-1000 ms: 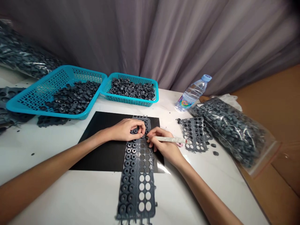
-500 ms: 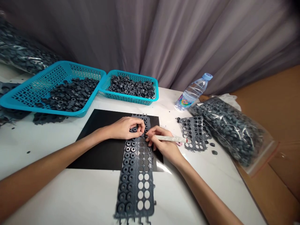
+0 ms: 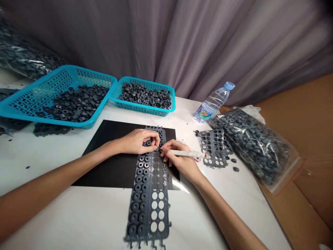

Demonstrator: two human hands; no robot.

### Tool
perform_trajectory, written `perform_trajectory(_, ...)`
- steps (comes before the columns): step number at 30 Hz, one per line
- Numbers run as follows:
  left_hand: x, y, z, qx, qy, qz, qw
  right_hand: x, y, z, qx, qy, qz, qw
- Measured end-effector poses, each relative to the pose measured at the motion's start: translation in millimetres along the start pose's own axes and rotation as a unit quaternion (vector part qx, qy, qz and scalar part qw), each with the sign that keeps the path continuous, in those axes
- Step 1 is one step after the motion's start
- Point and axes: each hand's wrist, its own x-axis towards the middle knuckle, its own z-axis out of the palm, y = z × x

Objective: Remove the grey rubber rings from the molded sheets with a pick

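A long dark grey rubber sheet (image 3: 147,198) lies lengthwise before me; ring-shaped rubber pieces fill its left columns, and round holes show along much of the right. Across its upper part, my left hand (image 3: 135,140) rests with thumb and forefinger curled together at the right columns. What is between those fingertips is too small to make out. My right hand (image 3: 180,160) is closed around a white pen-like stick (image 3: 189,153) with a reddish back end. Its tip is hidden by the fingers, close to the left fingertips at the sheet. Under the sheet is a black mat (image 3: 109,170).
Two blue baskets (image 3: 88,124) (image 3: 145,108) of small rubber pieces stand at the back. To the right are a water bottle (image 3: 214,100), a clear bag of pieces (image 3: 255,146) and a second holed sheet (image 3: 214,147). Another bag (image 3: 28,52) sits far left.
The whole view has shifted slightly, so the sheet and table appear a little further left. Both hands keep the same grip and place on the sheet.
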Motion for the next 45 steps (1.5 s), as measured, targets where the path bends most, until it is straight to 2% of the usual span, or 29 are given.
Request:
perform_trajectory(14, -1, 2, -1.4, -0.006, 0.004, 0.006, 1.0, 1, -4, 2, -0.031, 0.007, -0.002, 0.999)
perform_trajectory(18, -2, 0, 0.0, 0.001, 0.009, 0.011, 1.0, 1, -5, 3, -0.057, 0.007, -0.021, 0.998)
perform_trajectory(22, -4, 4, -2.9, 0.046, 0.005, 0.017, 0.999, -1, -5, 6, -0.043, 0.009, -0.012, 0.999)
perform_trajectory(26, -9, 20, -5.6, 0.144, -0.008, 0.028, 0.989, -3, -5, 11, -0.004, 0.006, 0.01, 1.0)
perform_trajectory(29, -15, 34, 0.8, 0.23, 0.001, 0.04, 0.972, -4, -5, 11, -0.007, 0.004, 0.003, 1.0)
perform_trajectory(35, -26, 54, 30.1, 0.327, 0.052, 0.031, 0.943, -4, -3, 8, -0.002, 0.0, -0.019, 1.0)
perform_trajectory(40, -25, 56, 43.2, 0.308, 0.086, -0.003, 0.948, -3, -1, 7, 0.031, 0.005, -0.008, 0.999)
perform_trajectory(45, -22, 53, 37.2, 0.251, 0.085, -0.044, 0.963, -4, -2, 8, 0.039, 0.011, 0.014, 0.999)
